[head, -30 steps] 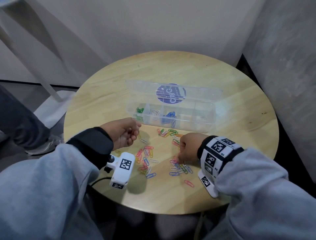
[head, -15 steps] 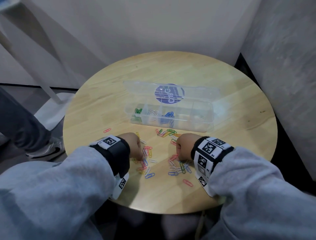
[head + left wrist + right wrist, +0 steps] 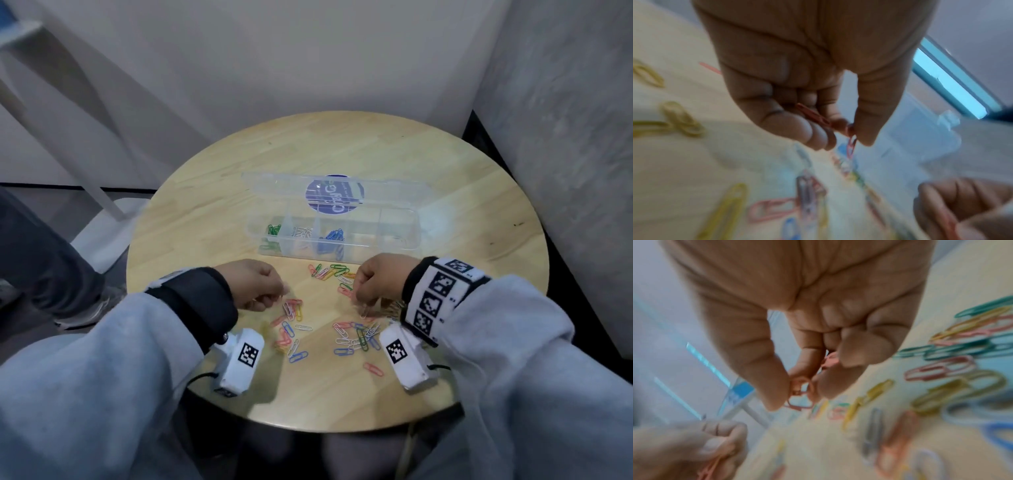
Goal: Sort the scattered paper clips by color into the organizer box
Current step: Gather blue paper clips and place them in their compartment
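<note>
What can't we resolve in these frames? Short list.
- Clip count in the left hand: left wrist view, curled fingers cover the red clips.
- Count in the right hand: right wrist view, motion blur.
- Right compartments of the organizer box: head view, glare, too small.
- Lid label: text partly unreadable.

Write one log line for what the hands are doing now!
left hand: pinches red clips | right hand: pinches red clips | organizer box: open
</note>
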`<action>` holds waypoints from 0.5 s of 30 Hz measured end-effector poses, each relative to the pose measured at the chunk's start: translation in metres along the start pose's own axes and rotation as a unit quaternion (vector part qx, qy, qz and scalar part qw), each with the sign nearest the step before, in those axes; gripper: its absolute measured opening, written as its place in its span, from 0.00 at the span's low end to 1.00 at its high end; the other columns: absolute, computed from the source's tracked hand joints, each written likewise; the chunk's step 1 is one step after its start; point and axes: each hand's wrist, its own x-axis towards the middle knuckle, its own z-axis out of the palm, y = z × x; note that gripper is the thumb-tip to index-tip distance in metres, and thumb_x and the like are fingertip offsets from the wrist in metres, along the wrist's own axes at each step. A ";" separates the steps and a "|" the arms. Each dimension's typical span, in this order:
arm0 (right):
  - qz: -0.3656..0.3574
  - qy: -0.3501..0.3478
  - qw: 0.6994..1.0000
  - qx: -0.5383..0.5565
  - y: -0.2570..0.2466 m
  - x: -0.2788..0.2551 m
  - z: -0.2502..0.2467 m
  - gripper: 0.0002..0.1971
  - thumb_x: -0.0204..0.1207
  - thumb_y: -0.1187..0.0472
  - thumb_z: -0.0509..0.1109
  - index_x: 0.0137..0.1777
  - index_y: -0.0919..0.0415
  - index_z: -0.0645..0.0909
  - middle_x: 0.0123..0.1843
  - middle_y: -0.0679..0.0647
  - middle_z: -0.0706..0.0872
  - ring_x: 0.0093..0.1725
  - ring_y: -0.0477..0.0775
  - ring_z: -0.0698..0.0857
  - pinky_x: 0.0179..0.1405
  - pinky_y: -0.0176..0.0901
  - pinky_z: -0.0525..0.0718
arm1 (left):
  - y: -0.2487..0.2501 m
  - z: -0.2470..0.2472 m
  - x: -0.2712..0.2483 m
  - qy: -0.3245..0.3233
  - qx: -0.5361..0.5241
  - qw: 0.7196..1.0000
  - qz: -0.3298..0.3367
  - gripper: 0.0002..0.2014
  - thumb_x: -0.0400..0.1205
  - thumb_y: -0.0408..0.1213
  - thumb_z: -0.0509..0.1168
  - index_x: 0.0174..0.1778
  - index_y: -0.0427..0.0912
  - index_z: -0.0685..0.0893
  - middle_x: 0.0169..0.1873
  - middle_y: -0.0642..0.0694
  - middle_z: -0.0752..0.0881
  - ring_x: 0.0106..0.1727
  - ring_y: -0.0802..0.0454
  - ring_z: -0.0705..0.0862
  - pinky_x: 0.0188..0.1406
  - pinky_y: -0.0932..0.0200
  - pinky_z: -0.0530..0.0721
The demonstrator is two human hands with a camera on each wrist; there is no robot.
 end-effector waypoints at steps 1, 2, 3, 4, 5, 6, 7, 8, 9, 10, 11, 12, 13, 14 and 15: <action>-0.009 -0.002 0.998 0.059 0.002 0.001 -0.004 0.08 0.70 0.67 0.74 0.33 0.58 0.80 0.27 0.51 0.83 0.27 0.49 0.79 0.29 0.35 0.78 | 0.003 -0.003 -0.002 0.002 -0.075 0.997 0.006 0.13 0.81 0.27 0.63 0.30 0.39 0.73 0.28 0.41 0.77 0.20 0.56 0.77 0.18 0.70 0.77; -0.020 -0.003 0.993 0.116 0.004 0.001 -0.006 0.09 0.70 0.70 0.74 0.32 0.60 0.79 0.25 0.51 0.83 0.27 0.50 0.79 0.30 0.38 0.78 | 0.006 -0.006 -0.004 0.006 -0.137 0.991 0.013 0.13 0.82 0.26 0.61 0.31 0.40 0.73 0.28 0.41 0.77 0.19 0.57 0.78 0.18 0.70 0.78; -0.030 -0.006 0.984 0.174 0.005 0.002 -0.007 0.10 0.71 0.73 0.72 0.32 0.61 0.77 0.22 0.52 0.82 0.27 0.51 0.78 0.29 0.38 0.79 | 0.009 -0.008 -0.007 0.007 -0.189 0.982 0.021 0.13 0.82 0.26 0.59 0.31 0.40 0.73 0.27 0.42 0.78 0.18 0.57 0.78 0.18 0.69 0.79; -0.037 -0.011 0.973 0.228 0.005 0.002 -0.009 0.11 0.72 0.75 0.70 0.33 0.62 0.77 0.21 0.52 0.82 0.26 0.51 0.78 0.27 0.37 0.79 | 0.011 -0.011 -0.009 0.005 -0.236 0.971 0.029 0.13 0.83 0.26 0.57 0.31 0.40 0.73 0.26 0.43 0.79 0.18 0.57 0.79 0.19 0.69 0.79; -0.042 -0.017 0.960 0.276 0.004 0.001 -0.010 0.11 0.73 0.77 0.67 0.35 0.63 0.77 0.23 0.53 0.81 0.26 0.51 0.77 0.24 0.36 0.80 | 0.013 -0.014 -0.011 0.003 -0.279 0.960 0.032 0.13 0.82 0.27 0.57 0.31 0.41 0.73 0.23 0.44 0.80 0.18 0.57 0.79 0.18 0.69 0.79; -0.046 -0.024 0.946 0.319 0.003 0.000 -0.011 0.11 0.75 0.78 0.65 0.38 0.63 0.77 0.25 0.55 0.80 0.26 0.51 0.77 0.23 0.35 0.80 | 0.014 -0.016 -0.013 0.000 -0.313 0.949 0.034 0.13 0.82 0.28 0.56 0.31 0.41 0.73 0.22 0.45 0.81 0.18 0.57 0.79 0.18 0.69 0.79; -0.045 -0.031 0.934 0.353 0.002 -0.001 -0.011 0.11 0.76 0.79 0.62 0.40 0.64 0.78 0.28 0.56 0.79 0.27 0.50 0.78 0.22 0.35 0.81 | 0.016 -0.017 -0.014 -0.008 -0.339 0.940 0.035 0.13 0.82 0.29 0.56 0.30 0.41 0.74 0.21 0.46 0.81 0.18 0.57 0.79 0.18 0.70 0.79; -0.040 -0.037 0.923 0.381 0.001 -0.002 -0.012 0.12 0.77 0.79 0.60 0.42 0.64 0.79 0.29 0.57 0.77 0.26 0.50 0.79 0.21 0.34 0.82 | 0.017 -0.018 -0.015 -0.014 -0.357 0.933 0.035 0.13 0.82 0.31 0.56 0.30 0.41 0.74 0.20 0.47 0.81 0.18 0.57 0.79 0.18 0.70 0.79; -0.034 -0.042 0.913 0.404 0.000 -0.003 -0.013 0.13 0.78 0.79 0.57 0.43 0.65 0.79 0.30 0.57 0.76 0.26 0.50 0.80 0.21 0.33 0.82 | 0.018 -0.019 -0.015 -0.018 -0.371 0.928 0.035 0.14 0.81 0.31 0.55 0.29 0.41 0.75 0.20 0.47 0.81 0.17 0.57 0.78 0.17 0.70 0.79; -0.030 -0.045 0.904 0.425 -0.001 -0.004 -0.013 0.14 0.77 0.79 0.55 0.42 0.65 0.79 0.30 0.58 0.76 0.24 0.49 0.81 0.20 0.32 0.82 | 0.019 -0.020 -0.016 -0.021 -0.381 0.924 0.035 0.14 0.81 0.32 0.55 0.29 0.42 0.75 0.20 0.48 0.81 0.17 0.57 0.78 0.17 0.71 0.78; -0.029 -0.048 0.895 0.443 -0.002 -0.004 -0.012 0.14 0.77 0.79 0.53 0.41 0.66 0.78 0.31 0.59 0.76 0.22 0.49 0.81 0.20 0.32 0.82 | 0.019 -0.020 -0.016 -0.024 -0.387 0.921 0.033 0.14 0.81 0.33 0.55 0.28 0.42 0.75 0.20 0.48 0.80 0.17 0.57 0.78 0.16 0.71 0.77; -0.029 -0.050 0.886 0.461 -0.002 -0.004 -0.011 0.14 0.76 0.78 0.52 0.40 0.67 0.77 0.31 0.59 0.76 0.21 0.49 0.81 0.19 0.32 0.82 | 0.020 -0.019 -0.016 -0.028 -0.390 0.920 0.030 0.14 0.81 0.33 0.54 0.28 0.42 0.75 0.20 0.48 0.80 0.17 0.57 0.78 0.16 0.72 0.76; -0.029 -0.053 0.878 0.475 -0.003 -0.004 -0.010 0.14 0.76 0.78 0.52 0.40 0.67 0.77 0.31 0.59 0.76 0.21 0.49 0.81 0.18 0.31 0.81 | 0.020 -0.019 -0.016 -0.031 -0.392 0.919 0.027 0.14 0.81 0.33 0.54 0.29 0.42 0.75 0.20 0.48 0.80 0.17 0.57 0.78 0.16 0.72 0.76; -0.029 -0.055 0.871 0.487 -0.003 -0.004 -0.010 0.13 0.77 0.77 0.51 0.39 0.67 0.76 0.31 0.59 0.76 0.20 0.49 0.81 0.18 0.31 0.81 | 0.019 -0.018 -0.016 -0.034 -0.391 0.919 0.023 0.13 0.80 0.34 0.54 0.29 0.43 0.75 0.20 0.48 0.80 0.17 0.57 0.77 0.16 0.72 0.76; -0.028 -0.055 0.866 0.495 -0.004 -0.004 -0.009 0.13 0.77 0.76 0.51 0.39 0.67 0.76 0.32 0.59 0.76 0.20 0.48 0.82 0.18 0.32 0.81 | 0.018 -0.017 -0.016 -0.037 -0.391 0.919 0.020 0.13 0.80 0.34 0.54 0.30 0.43 0.75 0.21 0.48 0.80 0.18 0.57 0.77 0.16 0.72 0.76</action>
